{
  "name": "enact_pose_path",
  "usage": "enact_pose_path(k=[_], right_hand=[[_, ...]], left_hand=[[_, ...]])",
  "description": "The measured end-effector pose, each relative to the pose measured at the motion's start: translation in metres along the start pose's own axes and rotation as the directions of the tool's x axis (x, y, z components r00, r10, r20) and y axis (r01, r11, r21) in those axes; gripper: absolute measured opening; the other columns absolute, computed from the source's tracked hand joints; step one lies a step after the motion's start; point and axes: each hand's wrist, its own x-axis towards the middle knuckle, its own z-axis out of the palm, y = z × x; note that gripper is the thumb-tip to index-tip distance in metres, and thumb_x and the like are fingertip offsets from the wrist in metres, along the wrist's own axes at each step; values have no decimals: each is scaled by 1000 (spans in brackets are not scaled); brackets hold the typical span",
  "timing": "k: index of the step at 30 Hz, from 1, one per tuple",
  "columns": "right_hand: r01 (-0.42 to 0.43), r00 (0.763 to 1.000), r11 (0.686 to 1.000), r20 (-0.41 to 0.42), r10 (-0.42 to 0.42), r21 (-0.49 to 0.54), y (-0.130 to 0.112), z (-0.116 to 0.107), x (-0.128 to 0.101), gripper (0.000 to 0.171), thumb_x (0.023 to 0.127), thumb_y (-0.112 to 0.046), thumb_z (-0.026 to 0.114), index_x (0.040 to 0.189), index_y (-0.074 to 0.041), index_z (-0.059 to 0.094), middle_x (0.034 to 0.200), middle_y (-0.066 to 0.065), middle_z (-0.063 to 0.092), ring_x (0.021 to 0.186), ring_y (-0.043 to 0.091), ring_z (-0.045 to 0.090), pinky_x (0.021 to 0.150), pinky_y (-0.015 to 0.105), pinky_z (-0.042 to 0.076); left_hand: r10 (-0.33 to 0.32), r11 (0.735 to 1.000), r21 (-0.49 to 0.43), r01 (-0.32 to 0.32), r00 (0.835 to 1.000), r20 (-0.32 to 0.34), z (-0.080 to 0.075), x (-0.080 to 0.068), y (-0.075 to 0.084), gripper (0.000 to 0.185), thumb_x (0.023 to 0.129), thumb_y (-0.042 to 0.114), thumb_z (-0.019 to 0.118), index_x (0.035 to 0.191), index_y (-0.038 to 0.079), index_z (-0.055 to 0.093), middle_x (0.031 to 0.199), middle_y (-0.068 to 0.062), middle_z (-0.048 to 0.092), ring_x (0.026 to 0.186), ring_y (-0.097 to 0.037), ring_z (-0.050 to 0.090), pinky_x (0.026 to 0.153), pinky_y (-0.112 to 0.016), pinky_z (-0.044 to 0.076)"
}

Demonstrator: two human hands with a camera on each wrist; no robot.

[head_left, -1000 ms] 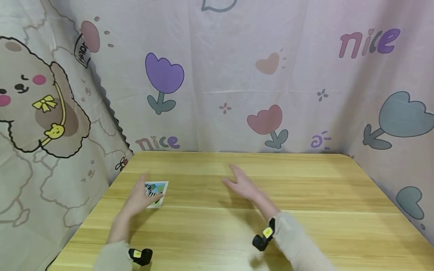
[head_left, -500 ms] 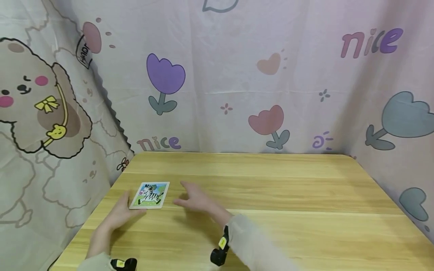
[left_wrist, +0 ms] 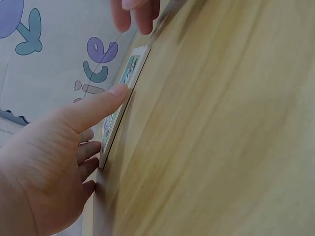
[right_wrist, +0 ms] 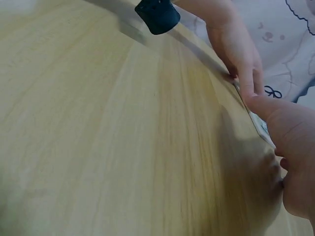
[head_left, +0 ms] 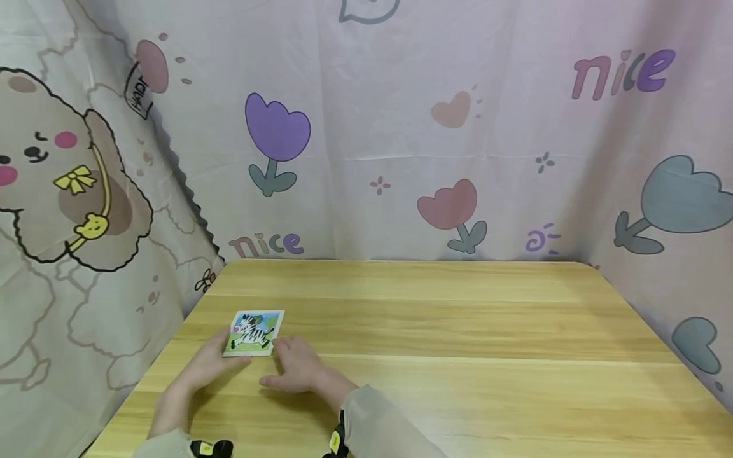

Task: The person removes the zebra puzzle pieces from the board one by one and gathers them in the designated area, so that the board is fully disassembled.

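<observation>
A square zebra picture card [head_left: 254,331] with a white border and visible thickness is at the left part of the wooden table. My left hand [head_left: 200,367] holds it by its near left corner, fingers at the left edge and thumb along the near edge. In the left wrist view, the thumb [left_wrist: 106,105] crosses in front of the card and hides part of the picture. My right hand [head_left: 300,364] is on the opposite side, fingertips right at the card's lower right corner, thumb spread apart toward me. In the right wrist view the card [right_wrist: 261,129] is mostly hidden behind that hand.
The pale wooden table [head_left: 458,331] extends far to the right of both hands. A printed fabric curtain [head_left: 366,127] hangs behind it and along both sides. Black wrist cameras [head_left: 213,448] are strapped over the beige sleeves.
My right hand has come left across the table to the card's right side. My left hand has drawn back from over the card to its near left corner, uncovering the zebra picture.
</observation>
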Motion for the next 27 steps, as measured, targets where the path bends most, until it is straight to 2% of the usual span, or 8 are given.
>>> enact_pose_path(k=[7, 11, 12, 15, 18, 19, 24, 27], right_hand=[[-44, 999, 999, 19, 44, 10, -1, -1, 0, 74, 86, -54, 55, 140, -8, 37, 143, 3, 38, 133, 18, 31, 110, 31, 22], [-65, 998, 998, 25, 65, 1, 0, -1, 0, 73, 86, -53, 57, 140, -8, 38, 142, 4, 40, 132, 17, 32, 109, 29, 23], [-65, 998, 998, 17, 65, -2, 1, -2, 0, 72, 85, -52, 58, 138, -7, 40, 140, 3, 43, 130, 16, 36, 108, 28, 26], [-55, 998, 998, -8, 55, 28, 4, -4, 2, 58, 83, -46, 63, 125, -8, 51, 113, -1, 58, 103, 11, 54, 88, 23, 44], [-37, 998, 996, -45, 40, 76, 11, -7, 3, 40, 82, -40, 67, 109, -13, 57, 86, -7, 56, 74, 6, 51, 64, 18, 43], [-34, 998, 995, -52, 40, 96, 13, -8, 3, 37, 82, -39, 68, 106, -13, 57, 82, -7, 54, 70, 6, 48, 60, 17, 42], [-19, 995, 989, -95, 33, 148, 27, -11, 0, 31, 82, -35, 68, 102, -13, 59, 83, -6, 56, 71, 5, 48, 62, 18, 42], [-4, 993, 977, -114, 29, 215, 37, -14, -5, 29, 83, -31, 68, 103, -12, 60, 88, -4, 59, 74, 5, 50, 66, 18, 44]], left_hand=[[-47, 999, -9, 48, 997, 61, 5, 2, 2, 99, 77, 30, 74, 140, -15, 13, 141, -39, 17, 128, -55, 17, 100, -67, 15], [-60, 998, -4, 61, 996, 70, 6, 4, 3, 99, 78, 31, 74, 140, -16, 14, 140, -39, 19, 127, -55, 19, 101, -66, 15], [-59, 998, -4, 60, 996, 67, 6, 4, 3, 98, 78, 31, 74, 140, -16, 15, 140, -39, 21, 127, -54, 21, 101, -66, 16], [-37, 999, 18, 36, 997, 62, 7, 5, 6, 94, 77, 32, 74, 139, -15, 20, 137, -38, 29, 124, -53, 29, 100, -65, 22], [-17, 999, 42, 14, 998, 65, 8, 7, 10, 93, 77, 34, 74, 139, -14, 23, 137, -36, 32, 123, -52, 33, 98, -65, 26], [-9, 999, 48, 6, 998, 69, 9, 8, 11, 94, 77, 35, 74, 139, -13, 23, 137, -36, 32, 123, -52, 33, 98, -64, 26], [40, 997, 55, -45, 996, 76, 15, 16, 17, 93, 77, 37, 74, 140, -12, 25, 137, -34, 34, 123, -49, 35, 99, -62, 28], [70, 996, 53, -75, 994, 86, 20, 22, 22, 92, 77, 34, 74, 138, -14, 26, 135, -34, 37, 122, -48, 38, 99, -60, 30]])
